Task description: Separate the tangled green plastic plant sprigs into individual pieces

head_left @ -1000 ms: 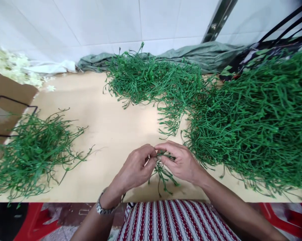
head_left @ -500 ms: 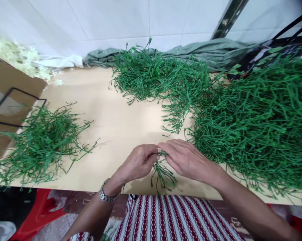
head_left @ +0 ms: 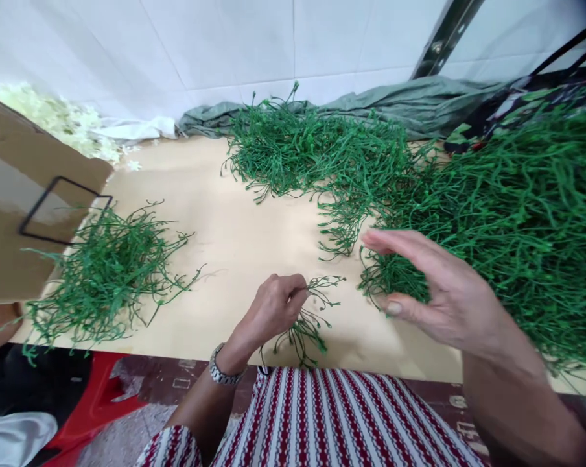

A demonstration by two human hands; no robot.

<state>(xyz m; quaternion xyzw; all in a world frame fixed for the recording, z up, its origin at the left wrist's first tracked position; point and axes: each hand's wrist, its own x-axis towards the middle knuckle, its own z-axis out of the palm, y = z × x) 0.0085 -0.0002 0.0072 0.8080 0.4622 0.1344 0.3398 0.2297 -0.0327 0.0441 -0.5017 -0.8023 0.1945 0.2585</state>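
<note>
The big heap of green plastic stems [head_left: 507,214] is lying on the pale wooden table [head_left: 225,240], at the right side. The right hand [head_left: 439,292] is hovering open and empty just at the heap's near edge. The left hand [head_left: 273,308] is pinching closed on a small green plastic sprig [head_left: 310,318] near the table's front edge. To work well, I think the fingers should be taking only one stem, without tangling.
</note>
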